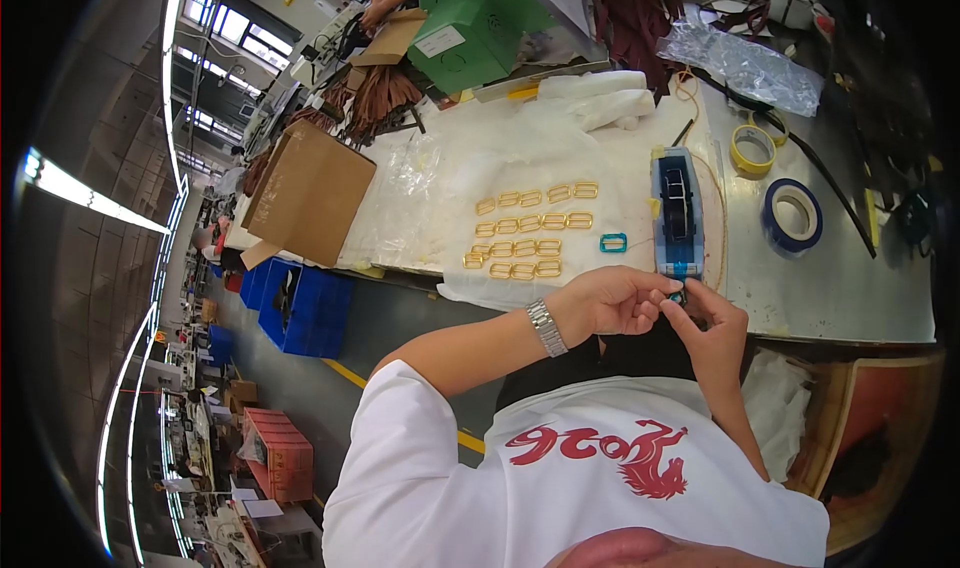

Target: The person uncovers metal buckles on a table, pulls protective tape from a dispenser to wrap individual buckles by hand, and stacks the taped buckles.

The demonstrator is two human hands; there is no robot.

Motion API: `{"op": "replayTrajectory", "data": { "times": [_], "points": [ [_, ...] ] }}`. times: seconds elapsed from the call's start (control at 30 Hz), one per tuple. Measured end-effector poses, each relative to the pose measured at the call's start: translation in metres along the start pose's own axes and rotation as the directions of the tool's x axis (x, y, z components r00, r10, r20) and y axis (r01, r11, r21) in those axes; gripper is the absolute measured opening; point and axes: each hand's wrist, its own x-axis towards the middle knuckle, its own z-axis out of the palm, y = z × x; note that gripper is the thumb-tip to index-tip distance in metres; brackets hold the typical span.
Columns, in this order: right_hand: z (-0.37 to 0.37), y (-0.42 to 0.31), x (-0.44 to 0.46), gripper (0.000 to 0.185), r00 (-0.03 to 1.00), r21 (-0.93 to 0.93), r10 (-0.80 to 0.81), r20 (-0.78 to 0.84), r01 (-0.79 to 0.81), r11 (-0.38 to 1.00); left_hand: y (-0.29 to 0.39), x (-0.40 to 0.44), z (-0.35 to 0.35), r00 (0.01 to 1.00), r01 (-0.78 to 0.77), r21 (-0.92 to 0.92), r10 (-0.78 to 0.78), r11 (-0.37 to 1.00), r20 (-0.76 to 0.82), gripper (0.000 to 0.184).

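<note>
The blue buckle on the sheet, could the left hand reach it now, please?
Probably yes: the way to the blue buckle looks free, though the left hand is busy near the tape dispenser.

One head-worn camera looks forward and down at near range, over the white shirt [600, 503] onto the worktop [790, 293], wide enough for ceiling lights [97, 194] at far left.

Both hands [622, 306] pinch a small piece [678, 295] beside the blue tape dispenser [679, 213].
</note>
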Motion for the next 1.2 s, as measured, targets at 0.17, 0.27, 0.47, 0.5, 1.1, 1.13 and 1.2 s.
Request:
{"op": "replayTrajectory", "data": {
  "times": [0.17,0.27,0.47,0.5,1.1,1.13,1.2],
  "points": [
    [-0.002,-0.001,0.002,0.031,1.0,-0.04,-0.006,0.016,0.007,0.999,-0.008,0.003,-0.012,0.996,0.015,-0.069,-0.008,0.998,0.093,0.017],
    [-0.001,0.002,-0.001,0.033,0.999,-0.031,-0.011,-0.035,0.01,0.999,-0.013,-0.008,-0.015,0.995,-0.021,-0.115,0.032,0.993,0.098,0.017],
    [0.002,0.013,0.001,0.031,0.991,0.31,0.128,0.041,-0.135,0.941,-0.057,-0.05,0.009,0.653,-0.614,0.691,0.737,0.38,0.175,0.036],
    [0.002,0.014,0.001,0.031,0.991,0.307,0.129,0.042,-0.135,0.942,-0.064,-0.045,0.011,0.471,-0.655,0.749,0.828,0.096,0.306,0.041],
    [-0.005,0.02,0.005,0.029,0.978,0.258,0.185,0.098,-0.204,0.944,-0.072,-0.015,0.015,0.196,-0.543,0.76,0.826,-0.357,0.529,0.028],
    [-0.005,0.019,0.006,0.028,0.975,0.27,0.202,0.096,-0.221,0.937,-0.07,-0.017,0.017,0.206,-0.543,0.76,0.82,-0.358,0.533,0.025],
    [-0.008,0.024,0.003,0.027,0.971,0.273,0.221,0.094,-0.238,0.932,-0.071,-0.014,0.015,0.212,-0.55,0.756,0.816,-0.356,0.538,0.023]
  ]
}}
